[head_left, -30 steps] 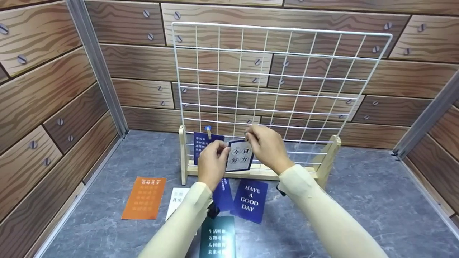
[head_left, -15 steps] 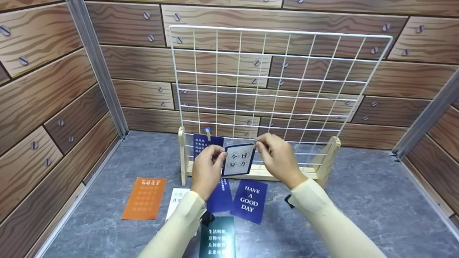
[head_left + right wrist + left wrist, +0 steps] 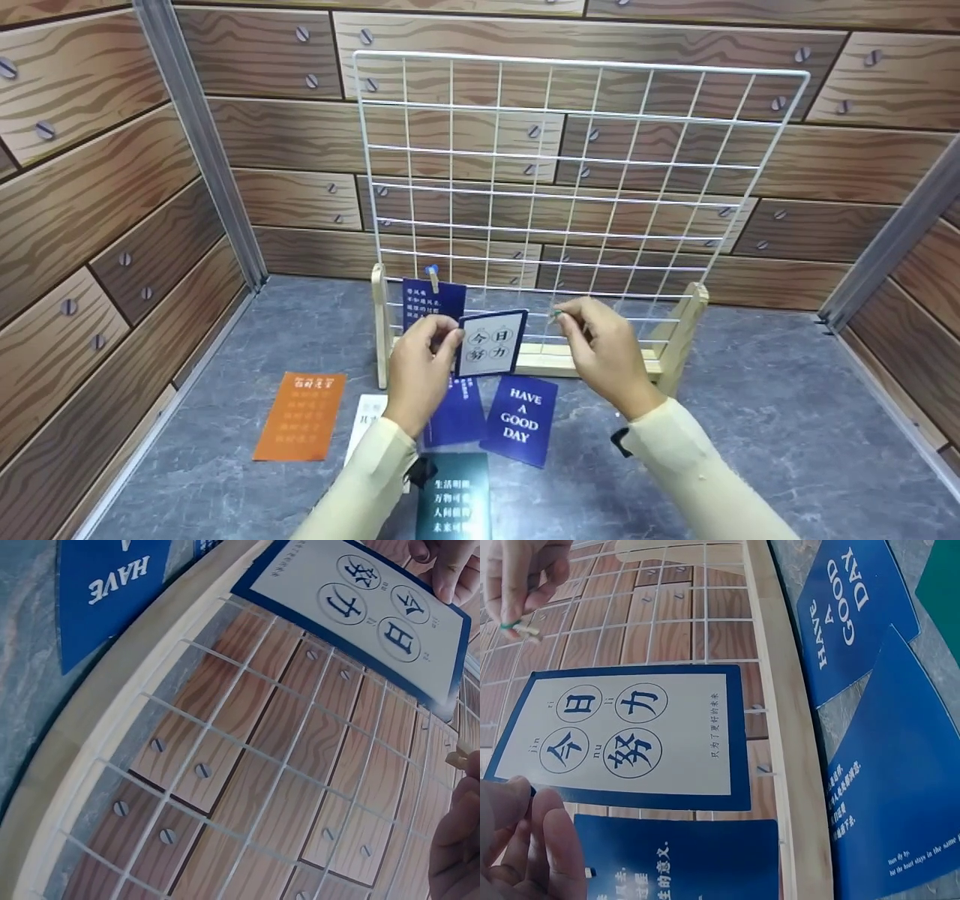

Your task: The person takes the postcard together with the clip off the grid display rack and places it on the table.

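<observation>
My left hand [image 3: 426, 367] pinches the left edge of a blue-bordered white card [image 3: 491, 343] with circled characters, held up in front of the wire grid. The same card [image 3: 630, 736] fills the middle of the left wrist view. To its right, my right hand [image 3: 606, 352] pinches a small wooden clothespin [image 3: 529, 631] with a green bit on it, apart from the card. In the right wrist view the clothespin [image 3: 459, 757] shows at the right edge. Behind my left hand a dark blue card [image 3: 442, 296] hangs on the grid under a wooden clothespin [image 3: 433, 279] with a blue top.
A white wire grid [image 3: 570, 180] stands upright in a wooden base [image 3: 555, 360]. On the grey table lie an orange card [image 3: 301, 416], a white card [image 3: 365, 420], a blue card [image 3: 457, 416], a "HAVE A GOOD DAY" card [image 3: 519, 420] and a green card [image 3: 454, 499].
Both hands have come back from the grid and lower. The left hand carries the card left, while the right hand with the clothespin has moved right, away from the card's top corner.
</observation>
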